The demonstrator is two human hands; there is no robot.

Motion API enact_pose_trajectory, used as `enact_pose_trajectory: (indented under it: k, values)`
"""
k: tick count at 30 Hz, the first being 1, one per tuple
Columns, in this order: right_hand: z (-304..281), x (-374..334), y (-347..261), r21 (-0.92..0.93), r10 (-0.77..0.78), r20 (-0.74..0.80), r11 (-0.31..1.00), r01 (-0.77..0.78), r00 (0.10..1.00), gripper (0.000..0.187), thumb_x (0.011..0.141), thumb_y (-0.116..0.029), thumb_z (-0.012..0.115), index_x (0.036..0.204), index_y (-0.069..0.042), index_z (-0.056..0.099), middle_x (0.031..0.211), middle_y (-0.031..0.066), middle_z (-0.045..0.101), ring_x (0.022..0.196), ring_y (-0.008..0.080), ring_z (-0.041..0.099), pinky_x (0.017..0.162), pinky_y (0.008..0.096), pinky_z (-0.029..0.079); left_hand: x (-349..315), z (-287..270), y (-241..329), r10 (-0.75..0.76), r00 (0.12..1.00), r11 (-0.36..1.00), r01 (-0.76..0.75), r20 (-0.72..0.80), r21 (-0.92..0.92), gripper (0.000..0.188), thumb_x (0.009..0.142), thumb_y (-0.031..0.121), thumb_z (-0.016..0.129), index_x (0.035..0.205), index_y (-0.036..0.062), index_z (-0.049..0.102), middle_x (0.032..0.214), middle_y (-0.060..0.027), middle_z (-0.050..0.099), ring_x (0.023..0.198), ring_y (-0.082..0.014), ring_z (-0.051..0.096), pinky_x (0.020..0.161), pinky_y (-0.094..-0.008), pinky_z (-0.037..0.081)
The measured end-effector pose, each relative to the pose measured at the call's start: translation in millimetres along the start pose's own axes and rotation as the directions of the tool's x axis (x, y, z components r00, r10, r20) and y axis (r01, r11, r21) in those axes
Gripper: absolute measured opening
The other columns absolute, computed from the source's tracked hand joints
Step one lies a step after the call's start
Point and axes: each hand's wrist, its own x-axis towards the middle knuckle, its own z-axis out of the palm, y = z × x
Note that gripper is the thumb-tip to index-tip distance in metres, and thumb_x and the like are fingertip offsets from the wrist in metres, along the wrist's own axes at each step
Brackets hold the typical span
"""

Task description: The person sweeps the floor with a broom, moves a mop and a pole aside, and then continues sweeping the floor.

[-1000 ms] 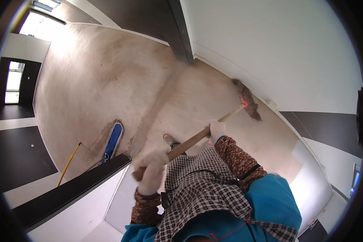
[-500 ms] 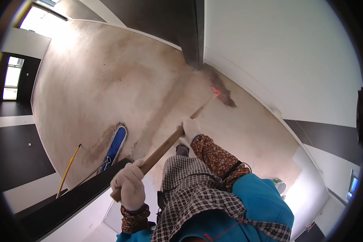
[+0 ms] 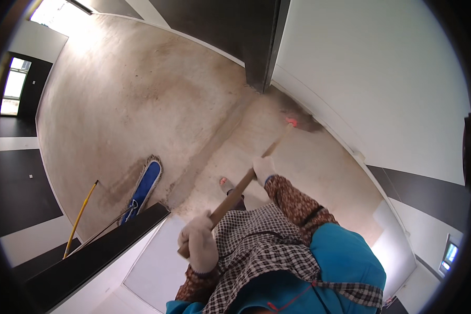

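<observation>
Both my hands, in white work gloves, hold a long wooden-handled mop [image 3: 234, 195] that slants across my front. My left hand [image 3: 200, 242] wraps round the upper end near my waist. Further down the handle, my right hand [image 3: 265, 171] is closed round it. A red joint [image 3: 291, 122] sits at the far end of the handle. Beyond it, a dark, blurred mop head [image 3: 304, 119] spreads on the floor beside the white wall; its strands cannot be made out singly.
A blue dust mop [image 3: 145, 187] lies on the dusty floor [image 3: 110, 94] at left, near a yellow pole [image 3: 82, 217]. A black-topped low wall [image 3: 99, 251] stands at my left. The white wall [image 3: 361, 78] bounds the right, and a dark wall edge [image 3: 261, 63] juts in ahead.
Both hands and the handle have shifted to the right in view. The mop head has moved right along the wall and is more blurred. My foot now shows beside the handle.
</observation>
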Motion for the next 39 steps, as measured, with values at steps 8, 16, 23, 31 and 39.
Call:
enact_pose_trajectory:
  k: [8, 16, 23, 31, 39]
  values:
    - [7.0, -25.7, 17.5, 0.023, 0.043, -0.084, 0.999, -0.041, 0.996, 0.016, 0.079, -0.010, 0.055, 0.080, 0.006, 0.053, 0.063, 0.0133, 0.057, 0.053, 0.0276, 0.061, 0.044, 0.0389, 0.048, -24.5, -19.1, 22.2, -0.089, 0.993, 0.967, 0.104, 0.077, -0.233, 0.029, 0.098, 0.004, 0.047, 0.070, 0.0022, 0.047, 0.072, -0.0044, 0.053, 0.071, -0.0141, 0.051, 0.101, -0.0511, 0.044]
    - [14.8, 13.9, 16.8, -0.292, -0.090, -0.079, 0.954, 0.063, 0.993, 0.030, 0.080, -0.016, 0.054, 0.085, 0.013, 0.058, 0.071, 0.0192, 0.061, 0.062, 0.0313, 0.065, 0.048, 0.0404, 0.050, -33.2, -24.3, -10.0, -0.493, 0.862, 0.866, 0.499, -0.119, 0.027, 0.025, 0.098, 0.007, 0.051, 0.074, 0.0009, 0.054, 0.075, -0.0072, 0.057, 0.070, -0.0151, 0.052, 0.090, -0.0344, 0.046]
    - [13.0, -2.7, -6.1, -0.133, -0.056, -0.085, 0.990, 0.044, 0.995, 0.026, 0.081, -0.014, 0.055, 0.082, 0.011, 0.056, 0.065, 0.0169, 0.058, 0.055, 0.0296, 0.062, 0.046, 0.0396, 0.048, -22.5, -16.6, -0.2, -0.102, 0.993, 0.983, 0.110, 0.061, -0.146, 0.021, 0.089, -0.005, 0.048, 0.071, 0.0034, 0.052, 0.080, -0.0080, 0.060, 0.077, -0.0204, 0.056, 0.094, -0.0415, 0.045]
    - [21.4, -59.2, 26.9, -0.163, 0.051, -0.045, 0.985, -0.057, 0.998, 0.023, 0.084, -0.019, 0.055, 0.080, 0.004, 0.056, 0.062, 0.0126, 0.056, 0.053, 0.0263, 0.061, 0.042, 0.0377, 0.046, -56.8, -57.7, 36.0, -0.073, 0.974, 0.997, 0.065, 0.212, 0.045, 0.014, 0.091, -0.005, 0.049, 0.081, 0.0008, 0.057, 0.085, -0.0091, 0.062, 0.079, -0.0201, 0.058, 0.083, -0.0366, 0.048]
    - [18.2, 34.7, 17.8, -0.459, -0.140, -0.174, 0.887, 0.045, 0.975, 0.023, 0.085, -0.020, 0.055, 0.078, 0.002, 0.055, 0.060, 0.0115, 0.056, 0.049, 0.0252, 0.058, 0.043, 0.0376, 0.046, -26.4, -14.7, -19.8, -0.067, 0.996, 0.996, 0.070, 0.057, -0.057, 0.019, 0.090, -0.005, 0.047, 0.073, 0.0012, 0.055, 0.078, -0.0108, 0.062, 0.077, -0.0227, 0.060, 0.097, -0.0474, 0.044]
